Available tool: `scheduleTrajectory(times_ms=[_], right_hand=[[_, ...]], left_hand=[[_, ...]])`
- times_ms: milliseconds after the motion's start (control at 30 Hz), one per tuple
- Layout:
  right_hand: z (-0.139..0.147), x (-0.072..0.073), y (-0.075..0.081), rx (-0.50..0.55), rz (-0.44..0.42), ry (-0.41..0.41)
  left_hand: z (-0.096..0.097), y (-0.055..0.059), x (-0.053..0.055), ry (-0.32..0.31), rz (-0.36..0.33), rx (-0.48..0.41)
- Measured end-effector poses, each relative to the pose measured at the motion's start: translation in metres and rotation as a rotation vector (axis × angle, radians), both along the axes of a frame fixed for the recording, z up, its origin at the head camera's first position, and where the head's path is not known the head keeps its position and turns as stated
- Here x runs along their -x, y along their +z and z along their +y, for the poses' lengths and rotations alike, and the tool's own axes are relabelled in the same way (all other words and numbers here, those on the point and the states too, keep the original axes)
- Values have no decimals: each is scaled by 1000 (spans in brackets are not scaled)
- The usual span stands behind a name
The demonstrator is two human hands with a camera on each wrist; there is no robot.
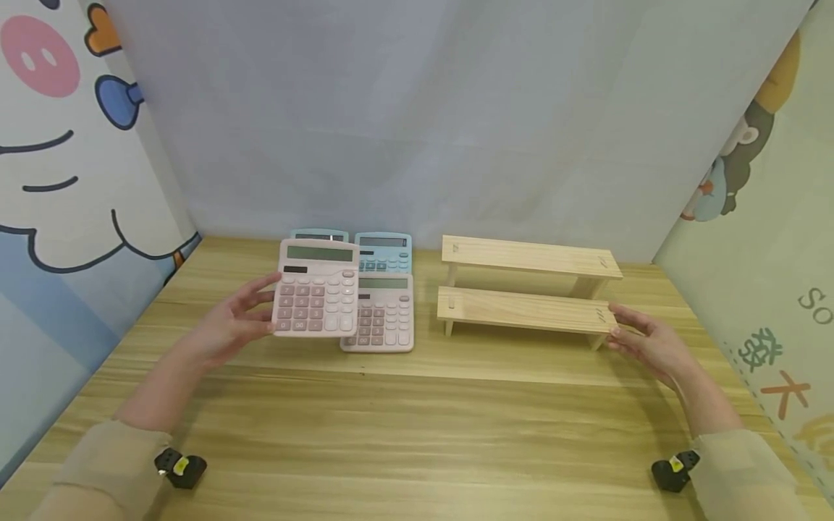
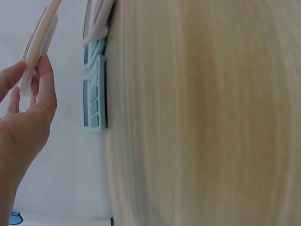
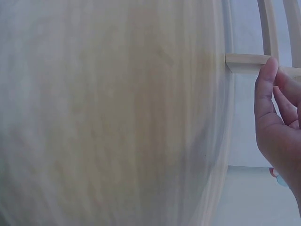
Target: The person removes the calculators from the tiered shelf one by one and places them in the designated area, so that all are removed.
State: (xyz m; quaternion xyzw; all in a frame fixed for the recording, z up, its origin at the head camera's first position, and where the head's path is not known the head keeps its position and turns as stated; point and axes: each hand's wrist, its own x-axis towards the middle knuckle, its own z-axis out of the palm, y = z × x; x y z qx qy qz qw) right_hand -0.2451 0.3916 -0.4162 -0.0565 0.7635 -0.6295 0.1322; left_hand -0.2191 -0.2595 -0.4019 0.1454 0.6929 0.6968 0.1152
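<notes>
My left hand holds a pink calculator by its left edge, thumb in front and fingers behind. That calculator is raised and its keys face me; the left wrist view shows it edge-on. Partly behind it, a second pink calculator leans against a blue calculator. Another blue calculator is mostly hidden, with only its top showing in the head view. On the right, my right hand pinches the right end of the lower board of a two-step wooden shelf.
The wood-grain table reaches back to a pale cloth backdrop. Cartoon-printed panels stand on the left and right. The shelf's upper board sits behind the lower one.
</notes>
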Motion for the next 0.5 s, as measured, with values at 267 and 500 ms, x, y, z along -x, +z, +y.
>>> scheduleTrajectory(times_ms=[267, 500], right_hand=[[-1, -4, 4, -28, 18, 5], [-1, -4, 6, 2, -4, -1]], left_hand=[[-10, -4, 1, 14, -36, 14], [-20, -5, 4, 52, -94, 110]])
